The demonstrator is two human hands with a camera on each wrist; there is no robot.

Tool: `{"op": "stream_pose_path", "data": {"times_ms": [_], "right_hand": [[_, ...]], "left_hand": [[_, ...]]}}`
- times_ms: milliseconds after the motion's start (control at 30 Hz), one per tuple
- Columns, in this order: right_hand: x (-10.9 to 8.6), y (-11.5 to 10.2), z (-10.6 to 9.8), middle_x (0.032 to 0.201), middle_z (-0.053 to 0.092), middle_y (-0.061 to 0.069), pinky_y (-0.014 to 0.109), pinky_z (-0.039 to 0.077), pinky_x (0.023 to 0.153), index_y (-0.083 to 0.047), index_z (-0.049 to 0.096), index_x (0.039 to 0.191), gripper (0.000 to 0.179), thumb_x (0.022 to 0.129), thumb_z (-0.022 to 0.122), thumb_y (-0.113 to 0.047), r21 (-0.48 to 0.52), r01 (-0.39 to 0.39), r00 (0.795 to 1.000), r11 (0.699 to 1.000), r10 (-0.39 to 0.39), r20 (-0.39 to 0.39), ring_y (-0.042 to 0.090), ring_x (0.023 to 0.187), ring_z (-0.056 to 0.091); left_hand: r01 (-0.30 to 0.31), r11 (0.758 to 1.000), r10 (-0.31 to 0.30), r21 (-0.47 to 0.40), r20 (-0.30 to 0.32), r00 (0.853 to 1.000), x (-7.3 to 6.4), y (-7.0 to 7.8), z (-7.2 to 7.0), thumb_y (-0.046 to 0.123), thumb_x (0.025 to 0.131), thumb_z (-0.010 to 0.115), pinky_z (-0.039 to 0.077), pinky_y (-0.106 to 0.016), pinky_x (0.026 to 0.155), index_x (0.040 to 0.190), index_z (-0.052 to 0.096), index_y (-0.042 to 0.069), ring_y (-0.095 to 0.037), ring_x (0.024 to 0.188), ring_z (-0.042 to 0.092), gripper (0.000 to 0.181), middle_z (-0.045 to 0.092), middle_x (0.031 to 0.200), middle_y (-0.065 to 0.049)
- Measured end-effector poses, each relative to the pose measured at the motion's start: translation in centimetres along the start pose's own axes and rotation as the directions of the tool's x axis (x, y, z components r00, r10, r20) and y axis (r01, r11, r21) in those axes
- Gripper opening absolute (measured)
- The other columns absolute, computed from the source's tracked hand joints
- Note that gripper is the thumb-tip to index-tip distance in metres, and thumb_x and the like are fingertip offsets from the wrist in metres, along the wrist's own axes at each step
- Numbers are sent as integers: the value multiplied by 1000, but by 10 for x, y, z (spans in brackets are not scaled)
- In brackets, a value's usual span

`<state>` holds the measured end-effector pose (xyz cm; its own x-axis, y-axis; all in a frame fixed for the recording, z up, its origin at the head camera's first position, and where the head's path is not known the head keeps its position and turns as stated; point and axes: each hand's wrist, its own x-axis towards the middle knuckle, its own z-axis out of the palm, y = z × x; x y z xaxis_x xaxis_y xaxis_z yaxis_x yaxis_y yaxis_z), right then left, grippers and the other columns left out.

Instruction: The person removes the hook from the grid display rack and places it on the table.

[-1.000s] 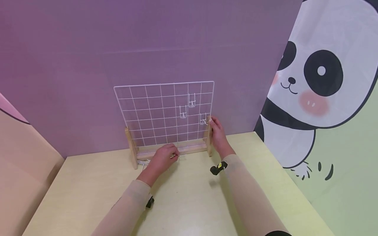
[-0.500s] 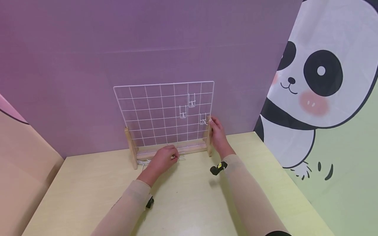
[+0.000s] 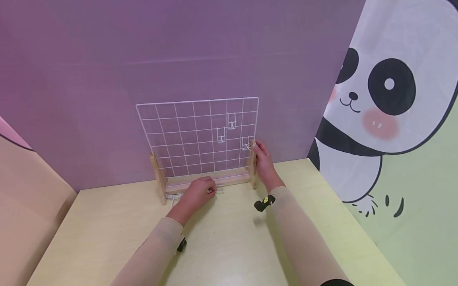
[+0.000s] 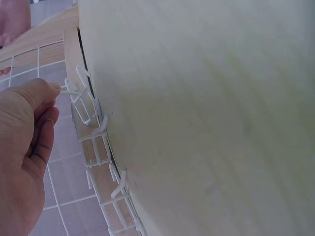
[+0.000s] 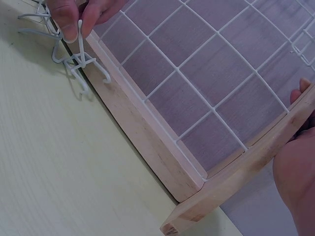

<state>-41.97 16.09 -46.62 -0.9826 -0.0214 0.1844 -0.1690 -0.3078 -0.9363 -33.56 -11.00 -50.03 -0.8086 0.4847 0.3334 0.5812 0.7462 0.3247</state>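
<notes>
A white wire grid panel [image 3: 195,101] stands upright in a wooden base on the table. Low in front of it, my left hand [image 3: 198,193] pinches a small white wire hook [image 5: 82,60] by its prong between thumb and finger. The hook's two bent ends point away from the fingertips, close to the base rail [image 5: 142,142]. More white hooks [image 4: 96,147] lie along the rail beside that hand. My right hand [image 3: 264,165] holds the right wooden upright [image 3: 253,174], its fingers partly hidden behind it.
Three white hooks hang on the panel's right part: an upper one [image 3: 231,125], a middle one [image 3: 221,139] and a lower one [image 3: 245,147]. The left wooden upright [image 3: 158,178] stands at the other end. A purple wall [image 3: 107,119] rises behind the pale table [image 3: 222,246].
The hook in my left hand has turned, and its ends now show to the right of the fingertips. That hand has shifted slightly downward. The right hand keeps its hold on the upright.
</notes>
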Motion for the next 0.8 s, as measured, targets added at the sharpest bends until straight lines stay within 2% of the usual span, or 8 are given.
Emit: {"op": "stream_pose_path", "data": {"times_ms": [167, 400, 567, 800], "right_hand": [[1, 0, 0, 129, 59, 0, 58, 36, 124, -9, 54, 149, 36, 118, 50, -27, 3, 1, 1000, 1000, -1, -2, 34, 132, 52], [0, -2, 1, 133, 59, 2, 57, 36, 123, -12, 54, 148, 35, 118, 50, -29, -17, -7, 1000, 1000, 7, -7, 33, 133, 51], [1, -2, 2, 129, 59, 0, 57, 36, 123, -15, 57, 142, 27, 118, 50, -26, 3, -4, 1000, 1000, 4, -13, 31, 130, 52], [0, -2, 1, 130, 58, -2, 48, 38, 118, -18, 57, 139, 23, 119, 49, -25, 12, -2, 1000, 1000, 2, -3, 29, 132, 50]], "left_hand": [[36, 999, -36, -5, 15, 999, -1, 2, 0, 1, 95, 83, 60, -38, 84, 92, 76, 11, -16, 86, 62, 12, 65, 92, 3], [80, 997, -78, -19, 54, 995, -2, 3, 0, 4, 94, 87, 62, -41, 90, 98, 79, 8, -19, 91, 66, 9, 67, 94, 2], [109, 993, -104, -51, 97, 990, -3, 4, -1, 6, 94, 88, 63, -41, 92, 103, 81, 7, -20, 95, 69, 11, 69, 98, 1], [109, 993, -101, -54, 132, 986, -3, 2, 1, 14, 94, 90, 62, -39, 91, 105, 82, 8, -18, 94, 68, 16, 69, 98, 2]]}}
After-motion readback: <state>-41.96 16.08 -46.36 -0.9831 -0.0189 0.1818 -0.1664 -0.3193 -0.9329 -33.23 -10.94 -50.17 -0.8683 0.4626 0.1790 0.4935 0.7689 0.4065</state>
